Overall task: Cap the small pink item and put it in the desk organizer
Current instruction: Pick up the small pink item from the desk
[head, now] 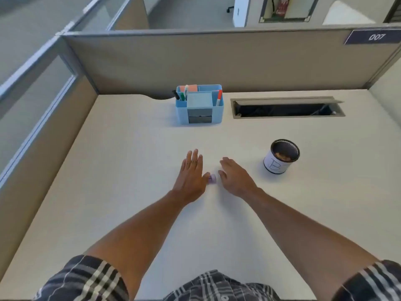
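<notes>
I have both hands out over the bench [130, 170], flanking the small pink item [212, 178]. It lies on the bench between them, just beside the thumb of my left hand [192, 173] and near the thumb of my right hand [235, 178]. It looks pale pink to lilac from here and is too small and blurred for me to tell whether I am seeing the body, the cap, or both pieces lying together.

My left hand is flat and spread, fingers pointing away from me, with nothing in it. My right hand is also loose and empty, fingers slightly curled toward the bench, thumb angled in toward the item. Neither hand has closed on anything.

So as I read it, the task is barely begun: the item is not picked up, I see no sign that it is capped, and nothing pink has reached the blue desk organizer [199, 118]. That organizer stands well apart at the far side of the bench, with markers upright in its compartments and a pad on top. A mesh cup [281, 156] marked with a letter sits off to my right, clear of the work.

Still left: gather the pieces, press the cap on, then carry the item forward and drop it into an open compartment.
</notes>
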A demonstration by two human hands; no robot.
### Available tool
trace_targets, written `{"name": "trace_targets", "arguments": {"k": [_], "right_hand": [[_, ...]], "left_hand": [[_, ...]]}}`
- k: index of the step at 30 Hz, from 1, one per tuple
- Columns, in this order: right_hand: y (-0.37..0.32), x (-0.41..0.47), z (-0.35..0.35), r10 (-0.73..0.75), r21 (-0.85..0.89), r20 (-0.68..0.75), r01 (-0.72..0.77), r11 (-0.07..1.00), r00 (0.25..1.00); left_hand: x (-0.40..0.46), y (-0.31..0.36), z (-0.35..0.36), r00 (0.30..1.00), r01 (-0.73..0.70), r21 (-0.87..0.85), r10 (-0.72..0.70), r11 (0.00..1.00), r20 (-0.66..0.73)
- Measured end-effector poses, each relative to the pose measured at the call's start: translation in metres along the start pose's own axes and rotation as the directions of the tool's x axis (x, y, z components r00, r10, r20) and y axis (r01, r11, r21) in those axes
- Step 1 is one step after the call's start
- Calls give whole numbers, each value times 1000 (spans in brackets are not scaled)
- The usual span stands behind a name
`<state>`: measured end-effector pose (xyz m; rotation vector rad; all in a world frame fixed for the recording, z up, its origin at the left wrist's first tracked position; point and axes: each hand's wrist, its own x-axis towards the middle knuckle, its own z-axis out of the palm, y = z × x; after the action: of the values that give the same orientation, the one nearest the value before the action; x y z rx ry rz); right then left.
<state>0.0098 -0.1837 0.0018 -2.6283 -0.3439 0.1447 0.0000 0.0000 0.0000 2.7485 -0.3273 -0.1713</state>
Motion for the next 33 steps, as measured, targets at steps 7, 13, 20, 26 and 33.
{"name": "trace_targets", "arguments": {"k": [7, 13, 20, 26, 33], "right_hand": [[1, 0, 22, 112, 199, 16, -113, 973, 994], [0, 5, 26, 143, 319, 111, -171, 932, 984], [9, 4, -4, 202, 743, 298, -359, 565, 933], [10, 6, -28, 141, 801, 315, -343, 491, 939], [12, -1, -42, 153, 821, 236, -281, 498, 960]], "left_hand": [[-3, -5, 23, 998, -12, -52, 15, 999, 59], [2, 4, 26, 999, -2, -179, 9, 984, 39], [1, 14, 14, 990, -87, -315, 46, 945, -136], [2, 28, 3, 978, -125, -390, 46, 912, -205], [6, 43, -3, 976, -102, -464, -1, 880, -217]]}}
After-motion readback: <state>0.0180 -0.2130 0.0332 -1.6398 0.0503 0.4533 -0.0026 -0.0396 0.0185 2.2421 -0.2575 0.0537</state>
